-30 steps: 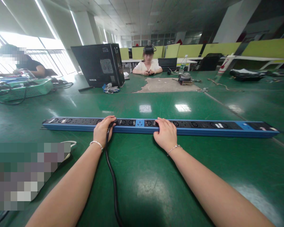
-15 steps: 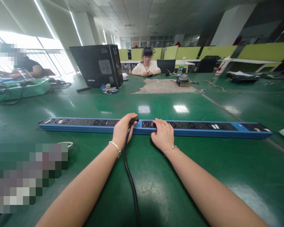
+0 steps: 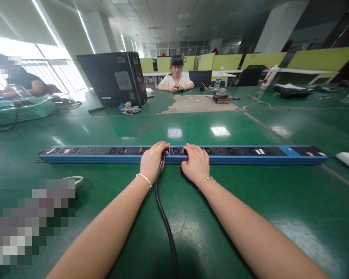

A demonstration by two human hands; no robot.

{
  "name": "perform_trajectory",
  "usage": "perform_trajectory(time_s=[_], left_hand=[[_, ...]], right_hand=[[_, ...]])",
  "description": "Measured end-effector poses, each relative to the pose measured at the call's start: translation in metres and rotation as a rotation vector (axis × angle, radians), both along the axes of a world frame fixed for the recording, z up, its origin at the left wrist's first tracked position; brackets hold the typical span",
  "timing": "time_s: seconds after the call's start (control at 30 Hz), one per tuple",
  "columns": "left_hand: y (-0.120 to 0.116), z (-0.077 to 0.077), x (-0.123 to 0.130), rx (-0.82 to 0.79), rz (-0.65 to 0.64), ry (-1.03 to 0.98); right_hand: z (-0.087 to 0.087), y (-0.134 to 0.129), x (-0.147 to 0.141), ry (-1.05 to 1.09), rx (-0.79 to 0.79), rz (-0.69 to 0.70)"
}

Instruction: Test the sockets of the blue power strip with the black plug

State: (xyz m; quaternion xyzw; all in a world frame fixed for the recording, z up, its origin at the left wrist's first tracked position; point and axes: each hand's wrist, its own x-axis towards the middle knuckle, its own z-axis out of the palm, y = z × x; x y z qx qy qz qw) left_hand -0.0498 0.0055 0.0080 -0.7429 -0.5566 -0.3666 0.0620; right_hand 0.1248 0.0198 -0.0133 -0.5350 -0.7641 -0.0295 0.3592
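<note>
with the clock centred on the blue power strip (image 3: pixel 174 159), which lay flat across the green table (image 3: pixel 110 128), its ends at nine and three o'clock, the outlets (image 3: pixel 113 150) toward nine faced up, uncovered. just off centre toward nine, the left hand (image 3: pixel 151 161) gripped a black plug (image 3: pixel 164 152) at the strip's top, fingers hiding most of it. as a judgement, the plug had been brought to an outlet and its seating was the part left open; whether it was pushed in or only rested there could not be told. its cable (image 3: pixel 164 217) ran off toward six. just off centre toward three, the right hand (image 3: pixel 196 162) was closed over the strip, fingertips on top, thumb by the near side, seemingly steadying it.
</note>
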Motion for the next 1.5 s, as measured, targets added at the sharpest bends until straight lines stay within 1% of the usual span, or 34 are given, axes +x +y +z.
perform_trajectory(time_s=[0.3,0.5,0.67,0.8,0.87,0.97,1.03,1.1,1.2,1.27,1.33,1.4,1.5], left_hand=[[-0.004,0.0,-0.002,0.018,0.053,0.077],[-0.005,-0.002,-0.006,0.014,0.046,0.037],[-0.002,-0.006,-0.006,0.037,0.006,-0.014],[0.0,-0.008,-0.008,0.023,-0.019,-0.059],[0.0,-0.007,-0.008,0.061,-0.026,-0.12],[-0.001,-0.004,-0.005,0.182,-0.006,-0.238],[-0.002,-0.002,-0.001,0.199,-0.014,-0.258],[-0.005,-0.001,0.005,0.135,-0.037,-0.235],[-0.01,0.0,0.014,0.018,-0.019,-0.221],[-0.014,0.0,0.018,-0.004,0.004,-0.246],[-0.016,-0.001,0.02,0.0,0.001,-0.286],[-0.016,-0.002,0.019,-0.009,-0.019,-0.328],[-0.014,-0.004,0.018,-0.028,-0.086,-0.337]], right_hand=[[0.001,0.0,0.0,-0.009,-0.005,-0.002],[0.002,-0.001,0.0,-0.024,-0.029,-0.001],[0.001,-0.002,0.0,-0.009,-0.011,0.001],[0.002,-0.002,0.0,0.013,-0.002,0.015],[0.001,-0.002,-0.001,0.037,-0.002,0.01],[0.002,-0.001,0.0,0.102,-0.009,-0.002],[0.004,-0.001,0.001,0.152,-0.001,-0.005],[0.007,-0.003,0.001,0.182,0.044,0.029],[0.013,-0.012,0.0,0.121,0.138,0.212],[0.015,-0.017,-0.002,0.052,0.167,0.32],[0.015,-0.02,-0.005,0.034,0.175,0.359],[0.013,-0.02,-0.008,0.065,0.192,0.381],[0.011,-0.016,-0.008,0.121,0.235,0.408]])
